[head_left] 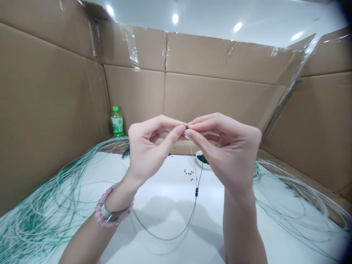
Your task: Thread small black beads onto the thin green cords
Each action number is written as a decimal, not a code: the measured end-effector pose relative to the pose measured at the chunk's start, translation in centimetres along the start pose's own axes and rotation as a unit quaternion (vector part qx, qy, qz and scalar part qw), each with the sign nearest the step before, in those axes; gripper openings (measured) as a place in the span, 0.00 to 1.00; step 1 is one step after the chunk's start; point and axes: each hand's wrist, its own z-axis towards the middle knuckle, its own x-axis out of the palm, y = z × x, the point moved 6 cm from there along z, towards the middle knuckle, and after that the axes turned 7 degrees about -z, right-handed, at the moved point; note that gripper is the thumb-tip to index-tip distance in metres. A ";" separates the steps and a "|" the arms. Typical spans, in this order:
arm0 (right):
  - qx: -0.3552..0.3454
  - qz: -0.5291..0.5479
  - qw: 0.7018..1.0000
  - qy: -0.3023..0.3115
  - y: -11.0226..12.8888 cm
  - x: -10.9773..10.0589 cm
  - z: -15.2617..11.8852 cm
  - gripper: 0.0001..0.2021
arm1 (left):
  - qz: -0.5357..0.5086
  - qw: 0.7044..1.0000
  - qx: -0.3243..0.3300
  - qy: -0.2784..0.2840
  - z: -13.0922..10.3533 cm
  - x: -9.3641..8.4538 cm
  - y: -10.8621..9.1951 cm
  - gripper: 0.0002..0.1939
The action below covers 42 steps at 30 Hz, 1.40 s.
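While the left hand (154, 146) and the right hand (233, 146) meet tip to tip above the desk (159, 183), the fingers of both pinch a tiny dark green piece (187, 128) — mostly covered by the fingertips, so its full shape cannot be told. Below the fingers hangs a thin cord (165, 239), one strand pale and the other green, both running down into a short stack of black beads (196, 192), rounded and set close together. Beneath that stack the cord looks grey-green and bends in a wide, smooth curve toward the left wrist. Beyond the hanging strands, lower than the fingers, a few loose black beads (189, 173) lie scattered — near a white bowl (198, 163) of dark beads, partly hidden behind the right thumb.
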 end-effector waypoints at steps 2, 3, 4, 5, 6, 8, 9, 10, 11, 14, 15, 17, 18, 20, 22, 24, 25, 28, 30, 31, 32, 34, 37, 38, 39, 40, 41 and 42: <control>0.018 -0.018 1.000 0.007 -0.1 0.2 0.0 0.05 | 0.005 1.000 0.013 -0.015 0.0 -0.1 -0.1 0.02; 0.028 -0.030 0.999 0.013 -0.1 0.4 0.0 0.04 | 0.007 1.000 0.016 -0.017 0.0 -0.1 -0.1 0.02; 0.037 -0.041 0.998 0.018 -0.1 0.5 0.1 0.03 | 0.006 1.000 0.018 -0.016 0.0 -0.1 0.0 0.02; 0.045 -0.048 0.998 0.024 -0.1 0.6 0.1 0.03 | 0.004 1.000 0.017 -0.013 0.0 -0.1 0.0 0.02; 0.055 -0.052 0.997 0.031 -0.1 0.7 0.2 0.03 | 0.003 1.000 0.013 -0.007 0.1 0.0 0.1 0.02; 0.074 -0.058 0.995 0.042 -0.2 0.8 0.2 0.03 | 0.005 1.000 0.005 0.005 0.1 0.1 0.2 0.03; 0.080 -0.062 0.994 0.045 -0.3 0.7 0.2 0.03 | 0.008 1.000 0.002 0.007 0.1 0.1 0.2 0.03; 0.086 -0.069 0.992 0.054 -0.4 0.5 0.2 0.03 | 0.013 1.000 0.000 0.006 0.2 0.1 0.2 0.03; 0.092 -0.081 0.990 0.073 -0.6 0.3 0.2 0.03 | 0.017 1.000 -0.002 0.001 0.2 0.0 0.2 0.04; 0.101 -0.143 0.954 0.243 -1.4 0.4 -0.4 0.05 | 0.027 0.999 0.000 -0.024 0.3 -0.4 0.3 0.05; 0.099 -0.163 0.930 0.316 -1.7 0.6 -0.8 0.05 | 0.028 0.999 0.001 -0.030 0.4 -0.5 0.3 0.05; 0.100 -0.169 0.903 0.382 -2.0 0.4 -1.2 0.02 | 0.026 0.999 0.000 -0.032 0.4 -0.4 0.7 0.05; 0.109 -0.154 0.911 0.366 -2.1 0.1 -1.0 0.02 | 0.022 0.999 -0.005 -0.028 0.3 -0.3 0.9 0.05; 0.123 -0.108 0.949 0.271 -2.2 -0.5 -0.2 0.05 | 0.004 1.000 -0.021 -0.013 0.1 0.2 1.4 0.05; 0.115 -0.064 0.975 0.177 -2.2 -0.6 0.4 0.04 | -0.021 0.999 -0.040 -0.001 -0.1 0.7 1.9 0.05; 0.097 -0.042 0.985 0.139 -2.3 -0.1 0.5 0.02 | -0.046 0.998 -0.053 0.005 -0.3 1.1 2.2 0.05; 0.095 -0.038 0.986 0.135 -2.4 0.2 0.5 0.02 | -0.056 0.997 -0.058 0.006 -0.3 1.2 2.4 0.05; 0.093 -0.048 0.986 0.128 -2.8 0.4 0.6 0.04 | -0.090 0.993 -0.075 0.014 -0.1 1.3 3.9 0.06; 0.085 -0.047 0.989 0.108 -2.8 0.1 0.7 0.04 | -0.095 0.988 -0.110 0.056 -0.4 1.9 6.2 0.11; 0.079 -0.042 0.991 0.095 -2.7 -0.1 0.8 0.04 | -0.084 0.982 -0.138 0.099 -0.8 2.5 7.7 0.14; 0.074 -0.037 0.993 0.083 -2.6 -0.3 0.8 0.05 | -0.047 0.971 -0.179 0.151 -1.7 3.1 9.5 0.16; 0.072 -0.023 0.995 0.066 -2.5 -0.5 0.8 0.05 | 0.033 0.931 -0.229 0.283 -4.4 4.7 12.9 0.14; 0.076 -0.001 0.996 0.050 -2.5 -0.5 0.8 0.04 | 0.076 0.904 -0.249 0.341 -8.4 5.6 16.2 0.06; 0.077 0.007 0.996 0.048 -2.4 -0.5 0.8 0.04 | 0.084 0.900 -0.253 0.346 -9.6 5.8 16.8 0.06; 0.077 0.012 0.996 0.047 -2.4 -0.5 0.8 0.04 | 0.090 0.898 -0.255 0.348 -10.7 6.0 17.2 0.07; 0.077 0.015 0.996 0.047 -2.3 -0.4 0.8 0.04 | 0.093 0.898 -0.255 0.347 -11.5 6.1 17.3 0.08; 0.078 0.017 0.996 0.050 -2.2 -0.4 0.8 0.04 | 0.093 0.900 -0.252 0.343 -12.2 6.2 17.4 0.10; 0.079 0.017 0.995 0.052 -2.1 -0.3 0.8 0.04 | 0.091 0.904 -0.248 0.336 -12.6 6.3 17.3 0.11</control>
